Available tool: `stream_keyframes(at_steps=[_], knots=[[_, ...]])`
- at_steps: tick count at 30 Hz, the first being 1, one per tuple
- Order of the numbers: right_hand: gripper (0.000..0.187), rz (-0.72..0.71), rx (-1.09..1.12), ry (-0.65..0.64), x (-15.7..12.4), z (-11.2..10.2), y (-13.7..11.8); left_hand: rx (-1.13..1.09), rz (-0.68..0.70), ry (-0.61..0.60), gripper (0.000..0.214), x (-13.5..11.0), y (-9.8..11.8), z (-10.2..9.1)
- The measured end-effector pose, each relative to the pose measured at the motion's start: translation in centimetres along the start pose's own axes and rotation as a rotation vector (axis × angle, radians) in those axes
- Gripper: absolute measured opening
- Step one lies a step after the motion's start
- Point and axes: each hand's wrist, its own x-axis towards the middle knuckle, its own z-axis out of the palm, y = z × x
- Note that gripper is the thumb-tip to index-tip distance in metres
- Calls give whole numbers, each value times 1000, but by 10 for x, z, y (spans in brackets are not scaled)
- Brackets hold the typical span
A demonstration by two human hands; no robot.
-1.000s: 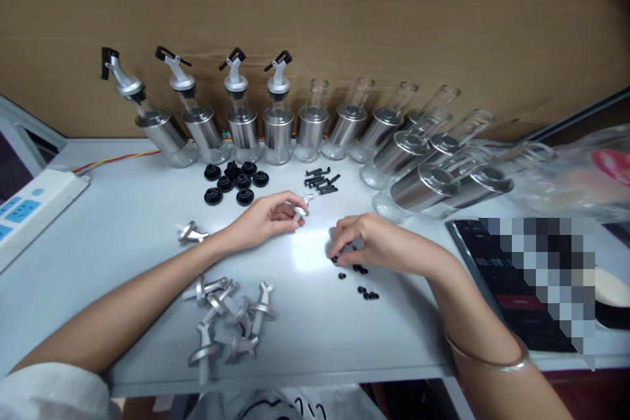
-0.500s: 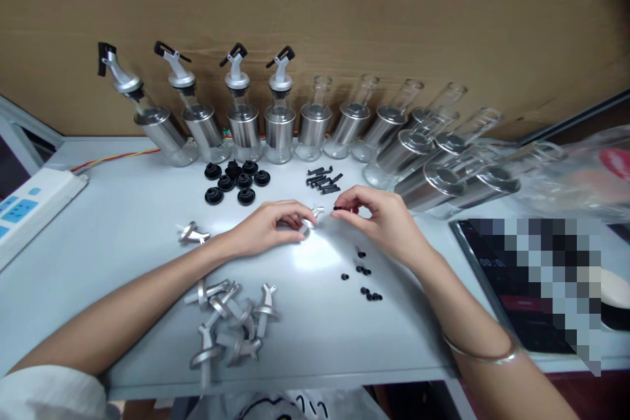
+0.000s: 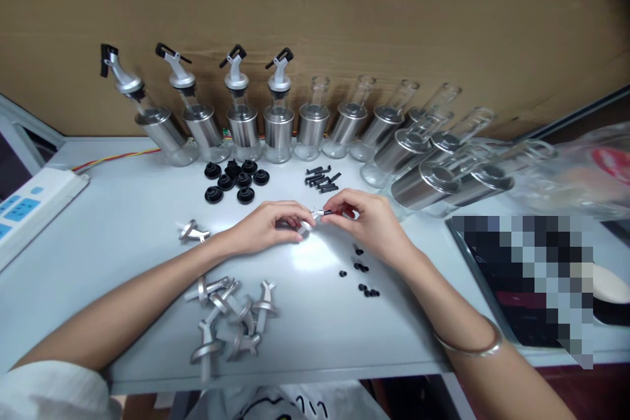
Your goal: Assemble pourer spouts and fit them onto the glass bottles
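Note:
My left hand (image 3: 283, 223) has its thumb and fingers closed around a silver pourer spout (image 3: 306, 227), whose thin end points right. My right hand (image 3: 361, 220) pinches a small black part (image 3: 327, 212) against that thin end; the fingers hide much of it, so its exact kind is unclear. Just beyond both hands lies a group of thin black levers (image 3: 319, 178). Small black plugs (image 3: 361, 268) are scattered below my right hand. A silver pourer spout (image 3: 193, 231) rests by my left forearm, and a pile of more spouts (image 3: 236, 315) lies nearer the front edge.
Several black rubber stoppers (image 3: 243, 180) sit at the back left. Behind them stand bottles with fitted pourers (image 3: 242, 121), then open glass bottles (image 3: 314, 121) toward the right. A power strip (image 3: 34, 210) is at far left, a tablet (image 3: 497, 289) at right, and cardboard (image 3: 315, 6) behind.
My right hand has moved slightly left, bringing the small black part up to the end of the spout. My left hand has stayed almost in place with its spout.

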Motion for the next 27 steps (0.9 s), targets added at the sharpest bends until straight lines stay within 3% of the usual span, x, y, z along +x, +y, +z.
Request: stream_keyframes(at_steps=[18, 27], knots=[[16, 57, -14, 35, -1, 0, -6, -69, -62, 30, 25, 0, 1, 0], [16, -12, -23, 18, -3, 5, -5, -30, -32, -5, 23, 0, 1, -2]])
